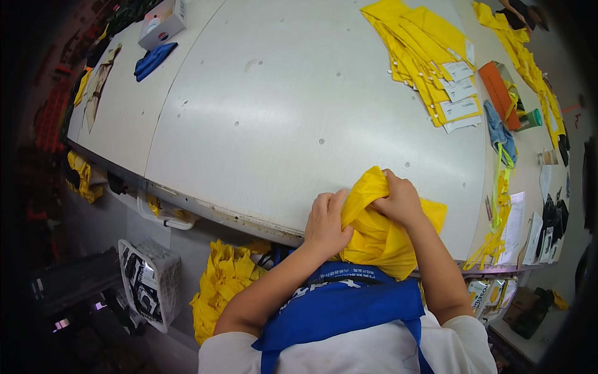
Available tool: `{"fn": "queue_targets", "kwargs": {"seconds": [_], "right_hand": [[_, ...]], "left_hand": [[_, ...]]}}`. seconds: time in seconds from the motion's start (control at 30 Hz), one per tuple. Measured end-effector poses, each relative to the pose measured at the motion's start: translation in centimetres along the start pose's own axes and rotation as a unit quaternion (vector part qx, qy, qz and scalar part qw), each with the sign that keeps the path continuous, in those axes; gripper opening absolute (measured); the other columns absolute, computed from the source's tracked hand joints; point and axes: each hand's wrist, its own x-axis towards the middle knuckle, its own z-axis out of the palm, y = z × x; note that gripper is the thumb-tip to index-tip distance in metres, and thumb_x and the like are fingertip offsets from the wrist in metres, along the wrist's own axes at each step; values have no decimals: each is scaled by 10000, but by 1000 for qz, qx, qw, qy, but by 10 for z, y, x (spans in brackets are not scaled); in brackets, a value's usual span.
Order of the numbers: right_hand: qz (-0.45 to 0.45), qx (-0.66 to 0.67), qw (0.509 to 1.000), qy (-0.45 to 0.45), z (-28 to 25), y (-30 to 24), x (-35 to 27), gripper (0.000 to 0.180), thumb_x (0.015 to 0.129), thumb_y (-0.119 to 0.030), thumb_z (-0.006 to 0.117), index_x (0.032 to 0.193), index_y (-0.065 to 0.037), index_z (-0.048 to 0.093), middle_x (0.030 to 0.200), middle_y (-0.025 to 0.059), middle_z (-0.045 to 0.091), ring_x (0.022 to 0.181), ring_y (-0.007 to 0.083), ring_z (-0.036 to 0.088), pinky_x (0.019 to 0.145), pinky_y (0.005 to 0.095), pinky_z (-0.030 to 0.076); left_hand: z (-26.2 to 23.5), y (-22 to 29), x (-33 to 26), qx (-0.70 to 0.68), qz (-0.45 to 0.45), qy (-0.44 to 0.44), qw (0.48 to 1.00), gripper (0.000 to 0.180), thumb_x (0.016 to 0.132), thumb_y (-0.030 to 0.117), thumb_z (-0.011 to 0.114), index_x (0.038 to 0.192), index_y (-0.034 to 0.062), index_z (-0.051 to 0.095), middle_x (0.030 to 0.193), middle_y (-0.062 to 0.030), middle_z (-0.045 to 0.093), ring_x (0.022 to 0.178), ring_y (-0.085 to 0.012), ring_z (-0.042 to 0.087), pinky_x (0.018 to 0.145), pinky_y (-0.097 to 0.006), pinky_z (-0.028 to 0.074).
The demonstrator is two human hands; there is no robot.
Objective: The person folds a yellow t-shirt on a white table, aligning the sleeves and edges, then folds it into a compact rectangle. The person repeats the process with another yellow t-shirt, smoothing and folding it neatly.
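Yellow cloth (377,234) sits bunched at the table (299,124) edge, still crumpled: left hand (325,222) presses against its side with fingers together, right hand (400,199) clutches the top. Beyond the right hand, a folded, tagged stack (430,59) lies finished.

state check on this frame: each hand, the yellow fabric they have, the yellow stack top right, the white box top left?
left hand: gripping the yellow fabric
right hand: clenched on its top
yellow fabric: bunched, at table edge
stack of yellow pieces: flat, fanned, white tags showing
white box: open-topped, on table
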Motion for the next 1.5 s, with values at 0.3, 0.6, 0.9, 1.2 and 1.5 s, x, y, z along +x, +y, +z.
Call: {"fn": "queue_targets", "kwargs": {"seconds": [0.3, 0.6, 0.9, 1.2, 1.5], "right_hand": [[45, -41, 998, 8, -3, -20, -12, 551, 595, -277, 751, 1036, -5, 563, 897, 192, 652, 829, 378, 615, 756, 432, 472], [-17, -3, 987, 157, 36, 17, -7, 526, 619, -135, 720, 1099, -32, 532, 1092, 160, 556, 1038, 341, 529, 844, 437, 392], [-183, 45, 982, 15, 58, 0, -79, 264, 702, -224, 744, 923, -116, 648, 912, 56, 600, 902, 248, 563, 799, 411, 394], [-180, -138, 973, -40, 50, -18, -68, 170, 719, -231, 664, 826, -105, 627, 825, 62, 597, 815, 241, 571, 741, 391, 364], [-144, -112, 983, -6, 93, 4, -51, 246, 693, -195, 624, 889, -52, 584, 844, 118, 589, 824, 280, 562, 735, 402, 367]], "left_hand": [[-1, 15, 18, -132, 76, -68, 986, 100, 813, 74, 589, 831, 53, 493, 682, -156, 555, 617, -363, 567, 542, -430, 463], [44, 5, 17, -83, 56, -137, 986, 96, 835, 79, 539, 909, 44, 489, 699, -158, 565, 674, -383, 586, 596, -460, 482], [20, -19, -16, -51, -165, -255, 951, 282, 780, 73, 571, 1019, 45, 424, 716, -185, 581, 719, -430, 585, 667, -479, 483], [-2, -4, -17, -277, -148, -262, 913, 319, 825, 66, 574, 1041, 51, 340, 609, -103, 501, 523, -238, 511, 496, -353, 379], [35, -22, -11, -248, -89, -226, 938, 390, 817, 81, 581, 1121, 48, 338, 602, -95, 500, 516, -232, 510, 491, -357, 380]]}}
